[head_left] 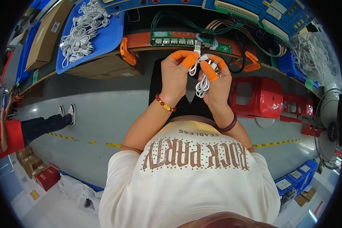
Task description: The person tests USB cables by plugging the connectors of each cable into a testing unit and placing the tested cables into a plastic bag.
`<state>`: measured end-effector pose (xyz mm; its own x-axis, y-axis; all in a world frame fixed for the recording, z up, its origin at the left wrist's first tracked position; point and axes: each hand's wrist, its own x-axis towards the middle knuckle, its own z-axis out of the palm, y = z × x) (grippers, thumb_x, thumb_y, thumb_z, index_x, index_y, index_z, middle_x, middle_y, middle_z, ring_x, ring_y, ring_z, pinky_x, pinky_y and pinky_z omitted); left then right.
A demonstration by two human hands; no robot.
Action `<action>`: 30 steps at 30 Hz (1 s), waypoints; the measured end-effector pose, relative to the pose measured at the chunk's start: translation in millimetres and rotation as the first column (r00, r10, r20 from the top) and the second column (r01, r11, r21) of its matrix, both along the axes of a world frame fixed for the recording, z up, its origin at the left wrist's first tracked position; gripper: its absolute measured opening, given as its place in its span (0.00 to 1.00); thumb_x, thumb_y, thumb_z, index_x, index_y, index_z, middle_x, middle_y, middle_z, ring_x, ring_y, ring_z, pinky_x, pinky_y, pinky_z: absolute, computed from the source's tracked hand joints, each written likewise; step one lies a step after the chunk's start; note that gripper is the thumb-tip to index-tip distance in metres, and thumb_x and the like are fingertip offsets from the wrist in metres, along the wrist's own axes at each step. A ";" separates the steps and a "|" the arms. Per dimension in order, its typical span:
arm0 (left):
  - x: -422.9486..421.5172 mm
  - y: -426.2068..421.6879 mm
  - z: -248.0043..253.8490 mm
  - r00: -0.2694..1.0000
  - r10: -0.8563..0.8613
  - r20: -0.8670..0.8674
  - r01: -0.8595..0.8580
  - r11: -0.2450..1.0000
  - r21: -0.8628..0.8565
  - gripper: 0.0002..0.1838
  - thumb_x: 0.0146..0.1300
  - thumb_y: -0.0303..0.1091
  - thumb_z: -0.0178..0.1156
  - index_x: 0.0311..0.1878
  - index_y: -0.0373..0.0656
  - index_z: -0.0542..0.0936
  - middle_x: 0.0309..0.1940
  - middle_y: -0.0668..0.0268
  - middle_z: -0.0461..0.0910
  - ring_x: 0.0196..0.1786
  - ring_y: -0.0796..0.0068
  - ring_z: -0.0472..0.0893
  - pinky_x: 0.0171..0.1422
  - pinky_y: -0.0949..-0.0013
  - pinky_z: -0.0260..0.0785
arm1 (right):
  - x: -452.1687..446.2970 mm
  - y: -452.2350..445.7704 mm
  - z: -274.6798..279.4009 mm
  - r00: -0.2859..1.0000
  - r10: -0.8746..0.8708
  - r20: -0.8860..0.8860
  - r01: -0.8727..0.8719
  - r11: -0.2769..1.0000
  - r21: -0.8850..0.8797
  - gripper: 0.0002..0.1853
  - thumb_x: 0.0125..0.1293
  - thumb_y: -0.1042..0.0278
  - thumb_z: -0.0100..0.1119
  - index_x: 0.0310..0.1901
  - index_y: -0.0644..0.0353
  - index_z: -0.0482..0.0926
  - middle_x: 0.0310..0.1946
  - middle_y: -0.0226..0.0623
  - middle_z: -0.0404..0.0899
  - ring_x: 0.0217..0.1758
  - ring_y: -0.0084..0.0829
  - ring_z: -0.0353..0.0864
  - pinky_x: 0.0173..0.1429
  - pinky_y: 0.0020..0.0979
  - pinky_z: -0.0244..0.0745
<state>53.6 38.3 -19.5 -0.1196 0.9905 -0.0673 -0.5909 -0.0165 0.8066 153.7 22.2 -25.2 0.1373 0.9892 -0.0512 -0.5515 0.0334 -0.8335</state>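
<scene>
My left hand (pixel 174 74), with orange finger cots on thumb and forefinger, pinches a white USB cable just below its metal plug (pixel 197 46). That plug points up at the lower edge of a green circuit board (pixel 174 41) carrying a row of USB sockets; whether it is seated in one I cannot tell. Close beside it, my right hand (pixel 218 83), also in orange finger cots, is closed on the coiled white USB cable (pixel 202 86). Small white connector ends (pixel 205 57) show between the two hands, partly hidden by fingers.
A blue tray (pixel 112 36) of bundled white cables stands at left beside a cardboard box (pixel 49 32). Orange clamps (pixel 127 52) grip the bench edge. More cables (pixel 311 49) lie at right, above red stools (pixel 258 97) and a fan (pixel 330 129). Another person (pixel 7 138) stands far left.
</scene>
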 end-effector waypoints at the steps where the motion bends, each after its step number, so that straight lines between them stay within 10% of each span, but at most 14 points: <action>1: 1.1 0.5 0.0 1.000 0.012 0.003 -0.013 1.000 0.009 0.03 0.56 0.22 0.61 0.34 0.34 0.81 0.24 0.70 0.78 0.23 0.88 0.69 0.27 0.81 0.58 | -0.6 0.9 0.2 1.000 0.003 -0.002 -0.003 1.000 0.000 0.12 0.58 0.78 0.60 0.44 0.61 0.76 0.22 0.29 0.75 0.20 0.17 0.73 0.22 0.15 0.63; 14: -1.8 1.2 11.9 0.985 -0.018 -0.174 0.013 0.999 -0.032 0.06 0.53 0.22 0.59 0.36 0.34 0.81 0.28 0.67 0.80 0.30 0.81 0.77 0.35 0.78 0.69 | -1.2 12.4 6.0 0.966 -0.140 0.216 0.154 0.987 -0.047 0.10 0.57 0.77 0.62 0.41 0.61 0.76 0.27 0.29 0.76 0.22 0.18 0.72 0.24 0.18 0.64; 30: -1.3 2.2 2.6 0.984 0.025 -0.175 -0.017 0.999 0.049 0.06 0.55 0.22 0.60 0.37 0.31 0.80 0.30 0.64 0.81 0.34 0.82 0.77 0.39 0.78 0.69 | -0.5 15.3 2.8 0.988 -0.157 -0.007 0.157 0.988 -0.003 0.07 0.61 0.77 0.57 0.41 0.63 0.76 0.28 0.32 0.77 0.23 0.18 0.71 0.25 0.16 0.64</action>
<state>52.3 40.4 -16.9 -0.1460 0.9893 0.0037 -0.4395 -0.0682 0.8956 153.1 37.5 -22.4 0.2906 0.9552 -0.0556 -0.5459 0.1178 -0.8295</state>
